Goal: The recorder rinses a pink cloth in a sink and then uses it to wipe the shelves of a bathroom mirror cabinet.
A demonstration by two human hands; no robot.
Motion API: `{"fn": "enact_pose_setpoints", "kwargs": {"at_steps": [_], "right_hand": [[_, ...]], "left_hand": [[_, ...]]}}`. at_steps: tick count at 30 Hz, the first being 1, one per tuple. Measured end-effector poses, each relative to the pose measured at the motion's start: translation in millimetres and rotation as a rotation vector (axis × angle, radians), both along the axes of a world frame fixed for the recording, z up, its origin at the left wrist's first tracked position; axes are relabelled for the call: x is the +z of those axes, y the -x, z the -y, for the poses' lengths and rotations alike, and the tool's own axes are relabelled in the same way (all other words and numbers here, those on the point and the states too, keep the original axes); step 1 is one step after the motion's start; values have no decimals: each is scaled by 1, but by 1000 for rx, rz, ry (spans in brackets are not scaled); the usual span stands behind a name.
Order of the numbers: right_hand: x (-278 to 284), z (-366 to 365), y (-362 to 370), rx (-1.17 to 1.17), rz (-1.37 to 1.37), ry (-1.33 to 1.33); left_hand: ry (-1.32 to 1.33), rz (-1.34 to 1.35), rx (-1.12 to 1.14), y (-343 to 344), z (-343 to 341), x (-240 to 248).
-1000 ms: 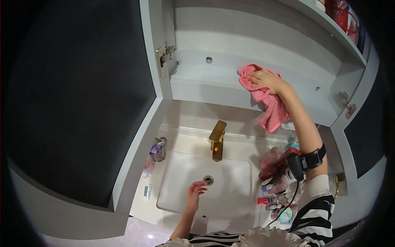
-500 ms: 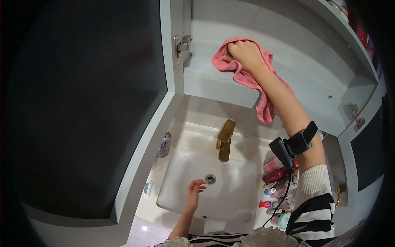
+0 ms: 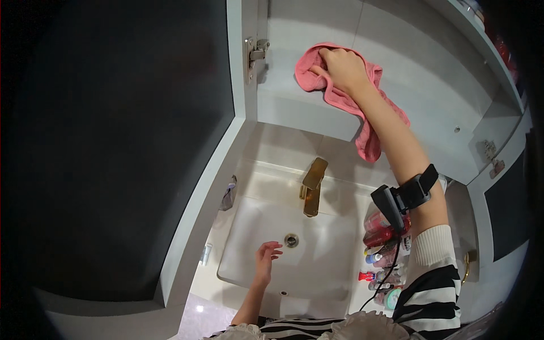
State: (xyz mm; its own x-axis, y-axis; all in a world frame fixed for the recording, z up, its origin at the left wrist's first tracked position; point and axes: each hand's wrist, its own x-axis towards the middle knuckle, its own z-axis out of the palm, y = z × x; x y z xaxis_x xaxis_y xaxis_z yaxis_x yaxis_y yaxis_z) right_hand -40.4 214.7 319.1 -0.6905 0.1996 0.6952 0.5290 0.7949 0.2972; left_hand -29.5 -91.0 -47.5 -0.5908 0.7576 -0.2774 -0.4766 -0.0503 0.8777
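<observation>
Ideally, press pink cloth (image 3: 341,102) flat on shelf (image 3: 303,111) above faucet (image 3: 313,195) w/ R hand (image 3: 344,69), fingers clutching it; L hand (image 3: 265,258), fingers loosely spread, this side of faucet.

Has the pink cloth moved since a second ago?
Yes, leftward: the pink cloth is now closer to the metal hinge on the cabinet's left side.

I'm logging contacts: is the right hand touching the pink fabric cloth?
Touching: the head view shows the right hand lying directly on the pink fabric cloth.
</observation>
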Motion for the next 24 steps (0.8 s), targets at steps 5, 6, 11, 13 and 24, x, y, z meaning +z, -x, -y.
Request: {"fn": "enact_pose_setpoints", "kwargs": {"at_steps": [5,6,11,13,24], "right_hand": [[0,-8,3,105,-49,112],[1,-7,1,86,-12,80],[7,6,6,-101,-30,125],[5,-3,5,0,-51,93],[-1,7,-68,279,178,-108]], "left_hand": [[-8,23,4,2,3,-1],[-6,14,3,1,3,-1],[-24,0,7,-1,-2,-5],[-16,15,2,0,-1,0],[-29,-47,-4,6,2,-7]]}}
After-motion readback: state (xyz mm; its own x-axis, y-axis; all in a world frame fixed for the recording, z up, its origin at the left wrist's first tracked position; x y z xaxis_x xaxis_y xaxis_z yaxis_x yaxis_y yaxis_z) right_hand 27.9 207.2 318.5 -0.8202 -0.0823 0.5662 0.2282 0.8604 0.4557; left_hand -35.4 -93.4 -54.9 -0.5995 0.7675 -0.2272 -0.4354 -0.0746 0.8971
